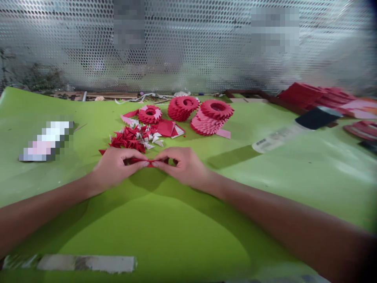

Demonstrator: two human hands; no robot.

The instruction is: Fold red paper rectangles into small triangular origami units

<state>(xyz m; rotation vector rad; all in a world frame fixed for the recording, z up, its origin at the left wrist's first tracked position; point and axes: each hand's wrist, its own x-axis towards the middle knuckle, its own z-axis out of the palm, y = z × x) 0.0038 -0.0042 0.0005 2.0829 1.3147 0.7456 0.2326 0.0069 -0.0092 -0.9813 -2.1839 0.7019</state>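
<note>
Between my two hands is a small strip of folded red paper (150, 163), held just above the green tabletop. My left hand (116, 167) pinches its left end between thumb and forefinger. The right end is pinched the same way by my right hand (184, 165). Right behind my left hand lies a heap of folded red and white paper pieces (129, 137). Flat red paper squares (166, 128) rest beside the heap. The middle of the strip shows; its ends are partly covered by my fingers.
Ring-shaped stacks of folded paper stand behind: a small ring (149, 114), a red stack (182, 109) and a pink-red stack (210, 120). A clear bottle with a dark cap (277, 135) stands at right. A pixelated phone-like object (47, 141) lies left. Red paper piles (312, 96) sit far right.
</note>
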